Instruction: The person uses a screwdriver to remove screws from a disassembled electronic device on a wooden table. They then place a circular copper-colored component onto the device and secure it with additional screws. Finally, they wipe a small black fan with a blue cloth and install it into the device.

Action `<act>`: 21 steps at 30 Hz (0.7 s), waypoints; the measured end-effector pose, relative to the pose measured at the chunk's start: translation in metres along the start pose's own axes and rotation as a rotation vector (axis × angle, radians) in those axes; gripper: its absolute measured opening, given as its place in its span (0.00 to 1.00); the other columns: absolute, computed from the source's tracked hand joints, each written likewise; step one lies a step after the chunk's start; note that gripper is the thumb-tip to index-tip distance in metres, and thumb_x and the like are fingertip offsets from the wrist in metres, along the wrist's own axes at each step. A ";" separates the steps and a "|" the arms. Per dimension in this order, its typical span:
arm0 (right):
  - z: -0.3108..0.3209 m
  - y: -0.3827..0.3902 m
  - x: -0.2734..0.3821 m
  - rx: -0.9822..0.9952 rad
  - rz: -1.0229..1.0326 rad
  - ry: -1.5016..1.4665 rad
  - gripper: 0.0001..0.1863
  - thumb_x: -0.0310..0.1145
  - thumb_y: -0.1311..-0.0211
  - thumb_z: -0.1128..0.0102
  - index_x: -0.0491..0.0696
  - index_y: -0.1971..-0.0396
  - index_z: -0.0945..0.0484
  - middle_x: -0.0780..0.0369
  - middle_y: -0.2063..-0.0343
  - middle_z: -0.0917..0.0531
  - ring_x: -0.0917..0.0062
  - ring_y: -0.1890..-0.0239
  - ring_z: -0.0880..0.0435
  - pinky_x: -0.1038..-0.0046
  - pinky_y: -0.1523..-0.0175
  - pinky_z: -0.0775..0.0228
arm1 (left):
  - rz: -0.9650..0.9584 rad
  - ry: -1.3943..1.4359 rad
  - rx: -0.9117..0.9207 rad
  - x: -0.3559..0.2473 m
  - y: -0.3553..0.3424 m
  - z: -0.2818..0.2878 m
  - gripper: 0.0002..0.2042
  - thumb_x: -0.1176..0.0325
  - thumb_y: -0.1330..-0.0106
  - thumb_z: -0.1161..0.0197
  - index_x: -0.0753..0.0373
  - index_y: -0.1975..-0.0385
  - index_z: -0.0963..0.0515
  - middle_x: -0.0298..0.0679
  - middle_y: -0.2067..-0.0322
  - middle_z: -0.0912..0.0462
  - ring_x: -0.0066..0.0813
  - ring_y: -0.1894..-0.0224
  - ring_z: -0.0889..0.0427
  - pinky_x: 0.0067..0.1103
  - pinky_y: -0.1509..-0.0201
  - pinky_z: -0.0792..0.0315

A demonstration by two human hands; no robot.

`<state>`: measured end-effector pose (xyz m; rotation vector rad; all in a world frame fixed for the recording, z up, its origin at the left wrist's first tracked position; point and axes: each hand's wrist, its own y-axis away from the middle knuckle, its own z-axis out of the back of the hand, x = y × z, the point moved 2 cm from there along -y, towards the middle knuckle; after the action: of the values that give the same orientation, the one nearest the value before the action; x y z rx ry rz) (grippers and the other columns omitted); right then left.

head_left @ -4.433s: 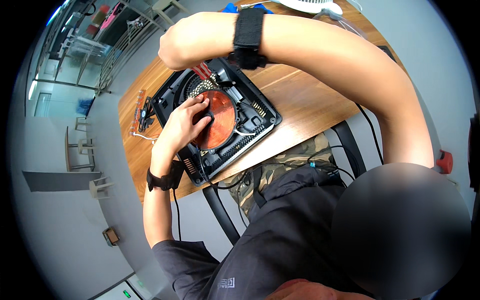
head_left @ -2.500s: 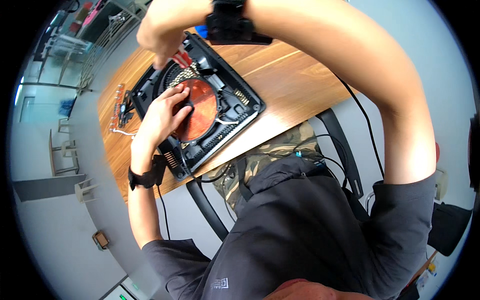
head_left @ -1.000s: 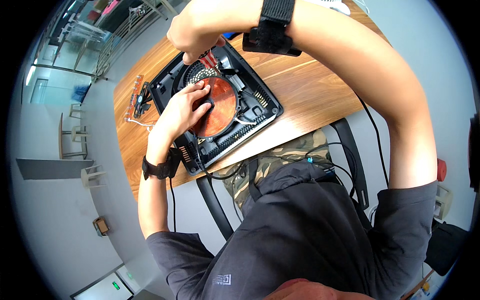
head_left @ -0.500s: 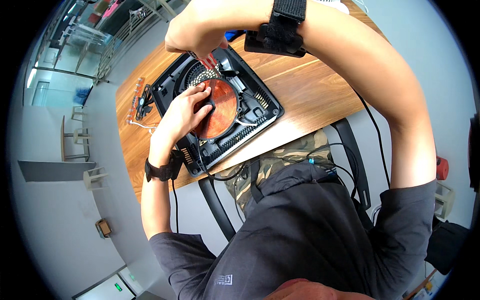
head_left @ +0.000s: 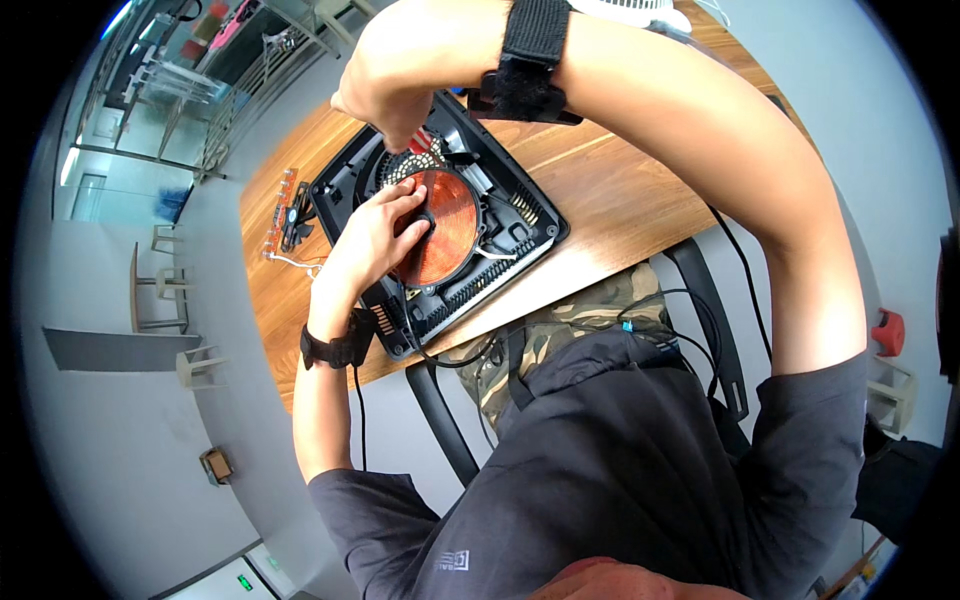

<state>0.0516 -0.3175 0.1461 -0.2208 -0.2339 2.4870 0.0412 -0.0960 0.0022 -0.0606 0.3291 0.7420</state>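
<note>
A round copper coil [head_left: 455, 215] sits in an open black plastic housing [head_left: 545, 232], like the base of an induction cooker. My left hand [head_left: 376, 236] rests on the coil's left part, fingers stretched out and thumb apart near its centre. Above the far side of the housing, my right hand [head_left: 384, 85] is closed round a red-handled screwdriver [head_left: 421, 143], pointing down toward the coil's far edge. Its tip is too small to make out. A round grille [head_left: 392, 170] lies partly hidden behind the hands. White wire [head_left: 495, 254] runs out from the coil's right side.
On the wooden table [head_left: 620, 190], a circuit strip [head_left: 279, 215] and a small black fan-like part [head_left: 298, 215] lie left of the housing. A white object [head_left: 630, 10] stands at the far edge. Black cables [head_left: 745, 265] hang beside both arms.
The view has shifted slightly. My right hand has tilted and come a little lower over the screwdriver, hiding more of its handle. My left hand stays on the coil.
</note>
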 end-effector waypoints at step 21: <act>0.002 -0.010 -0.002 0.417 -0.261 -0.019 0.16 0.39 0.40 0.35 0.47 0.56 0.11 0.54 0.54 0.11 0.61 0.51 0.11 0.62 0.50 0.18 | -0.005 -0.005 -0.016 -0.001 -0.005 0.002 0.22 0.67 0.32 0.33 0.68 0.40 0.21 0.52 0.37 0.23 0.50 0.35 0.23 0.33 0.30 0.29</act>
<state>0.0589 -0.3110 0.1509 0.0083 0.2355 2.2167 0.0445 -0.1000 0.0040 -0.0742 0.3180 0.7392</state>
